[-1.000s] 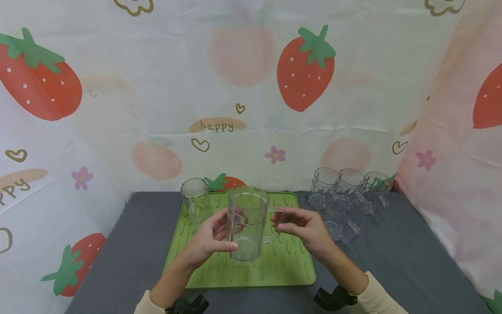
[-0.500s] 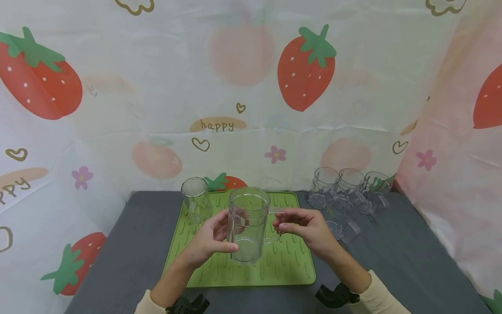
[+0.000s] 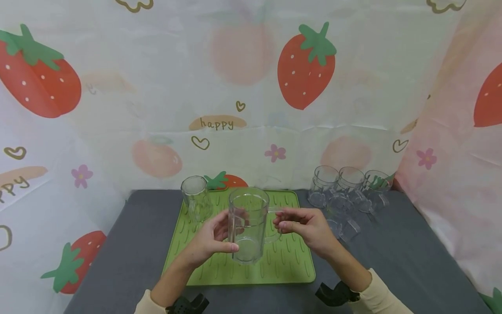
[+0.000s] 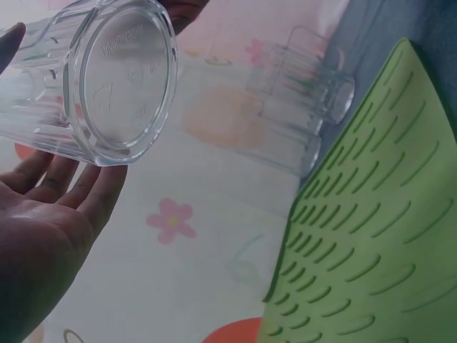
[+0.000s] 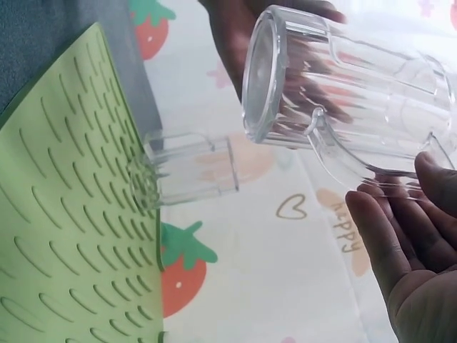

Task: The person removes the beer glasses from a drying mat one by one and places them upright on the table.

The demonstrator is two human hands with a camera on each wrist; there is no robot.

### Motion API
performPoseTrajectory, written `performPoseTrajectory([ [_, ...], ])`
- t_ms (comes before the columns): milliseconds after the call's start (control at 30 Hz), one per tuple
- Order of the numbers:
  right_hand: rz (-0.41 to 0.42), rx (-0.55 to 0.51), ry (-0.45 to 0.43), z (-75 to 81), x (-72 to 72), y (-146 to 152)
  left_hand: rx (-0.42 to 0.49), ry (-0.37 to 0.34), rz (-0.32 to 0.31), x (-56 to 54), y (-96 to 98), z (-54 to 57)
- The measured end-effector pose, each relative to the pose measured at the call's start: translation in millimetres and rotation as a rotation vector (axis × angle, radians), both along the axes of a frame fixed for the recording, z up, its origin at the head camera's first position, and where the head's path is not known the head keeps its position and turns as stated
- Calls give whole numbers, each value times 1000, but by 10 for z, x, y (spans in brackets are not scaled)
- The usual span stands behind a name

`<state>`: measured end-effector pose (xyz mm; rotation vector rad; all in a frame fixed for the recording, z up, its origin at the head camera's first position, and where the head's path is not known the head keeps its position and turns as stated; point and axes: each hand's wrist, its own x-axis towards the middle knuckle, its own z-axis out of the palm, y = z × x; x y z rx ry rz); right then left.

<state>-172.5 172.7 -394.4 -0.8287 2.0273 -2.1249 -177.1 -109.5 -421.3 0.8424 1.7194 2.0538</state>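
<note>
Fingers (image 3: 294, 213) L+R still hold clear mug (image 3: 252, 231), pos ~unchgd.

Mug (image 3: 252, 233) in head and closer wrist views

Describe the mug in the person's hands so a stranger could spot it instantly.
Find the green mat on the grey table. Over it is a clear mug, left hand around its body, right hand at its handle. Only this one is held; another mug sits at the mat's far left corner, other mugs on the table's right.
</note>
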Motion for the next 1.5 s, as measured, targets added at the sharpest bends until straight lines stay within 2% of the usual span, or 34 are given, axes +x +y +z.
performPoseTrajectory([
  [267,-49,50,11,32,13,-20,-19,-7,-1,0,-10,-12],
  [500,-85,74,36,59,34,-11,10,13,-14,-9,19,-26],
  [900,-124,98,65,69,45,28,-13,34,-12,-4,43,-21],
  [1200,-136,102,103,85,45,62,42,43,-40,19,-28,-102],
  [1500,-186,99,149,126,39,135,-17,50,25,53,-138,-153],
])
